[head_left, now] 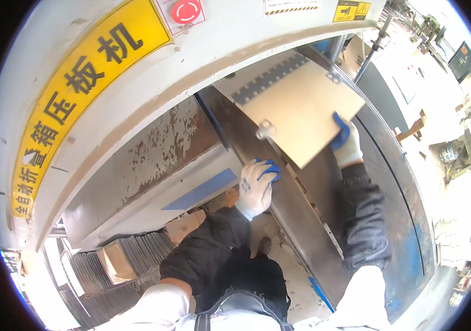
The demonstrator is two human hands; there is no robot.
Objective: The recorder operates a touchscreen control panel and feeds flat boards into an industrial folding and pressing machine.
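Note:
A flat tan board (313,113) lies on the dark metal bed of a press, under its pale frame. Across its far part runs a dark strip with a row of holes (271,78). A metal clamp (266,130) sits at its left edge, and another metal fitting (334,77) at the far right. My right hand (348,144), in a white glove with blue fingertips, grips the board's near right edge. My left hand (255,187), gloved alike, rests with loosely bent, parted fingers at the bed's near left edge, apart from the board and holding nothing.
The press's curved white frame (219,38) arches over the bed, with a red stop button (186,11) and a yellow label. Stacks of dark sheets (147,251) stand low at left. A metal rod (372,55) rises at far right, before a cluttered workshop.

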